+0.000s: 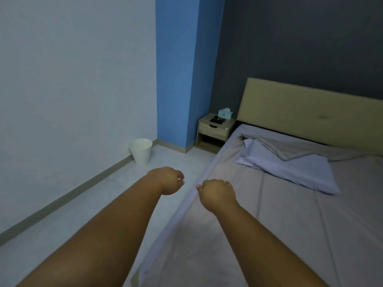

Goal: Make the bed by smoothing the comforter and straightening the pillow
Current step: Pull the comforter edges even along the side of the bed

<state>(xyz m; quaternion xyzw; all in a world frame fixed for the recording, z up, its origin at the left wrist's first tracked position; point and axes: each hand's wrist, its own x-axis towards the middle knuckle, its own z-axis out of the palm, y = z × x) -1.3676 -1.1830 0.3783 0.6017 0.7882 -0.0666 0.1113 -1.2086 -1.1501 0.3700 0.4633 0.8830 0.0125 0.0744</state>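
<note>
A grey comforter (pixel 290 214) lies flat over the bed with faint fold lines, its left edge hanging over the mattress side. A pale lilac pillow (pixel 290 168) lies askew near the head of the bed, with a flap of grey cloth (pixel 290 150) draped over its far corner. My left hand (pixel 167 180) hovers over the floor beside the bed, fingers curled shut, holding nothing. My right hand (pixel 217 194) is over the comforter's left edge, also curled into a loose fist with nothing visibly in it. Both arms reach forward.
A beige headboard (pixel 310 112) stands against a dark wall. A wooden nightstand (pixel 214 129) with a tissue box (pixel 225 113) sits left of the bed. A white wastebasket (pixel 141 151) stands by the left wall. Pale floor runs between wall and bed.
</note>
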